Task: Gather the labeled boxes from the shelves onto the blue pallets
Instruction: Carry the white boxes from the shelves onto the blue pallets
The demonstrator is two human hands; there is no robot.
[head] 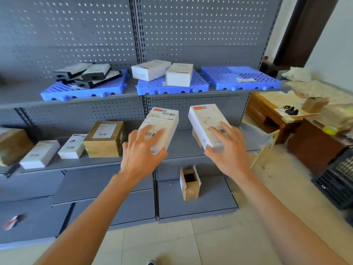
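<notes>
**Two white boxes in hand before the pallet shelf**

Bare forearms reach in from the near edge. Spread fingers of the left hand point(142, 150) lie over the top of a white labeled box point(162, 125) with the thumb under its near end, so the hand grips it. Likewise the right hand point(227, 148) holds a second white box point(205, 123), fingers on top, thumb at the near left corner. Both boxes are tilted, far ends raised, held side by side but apart in front of the middle shelf point(172, 148).

Counted: three blue pallets on the upper shelf. The left pallet point(57, 91) carries a pile of dark flat boxes point(89, 75), the middle pallet point(152, 87) two white boxes point(162, 72), the right pallet point(238, 77) only a paper slip. On the middle shelf to the left stand two brown cartons point(104, 138) and two white boxes point(55, 150). A small open carton point(190, 183) sits on the lowest shelf.

Grey perforated panels back the shelving; pale tiles cover the floor. Each held box is long, white, with a red-orange patch at its far end and barcode labels on top.
</notes>
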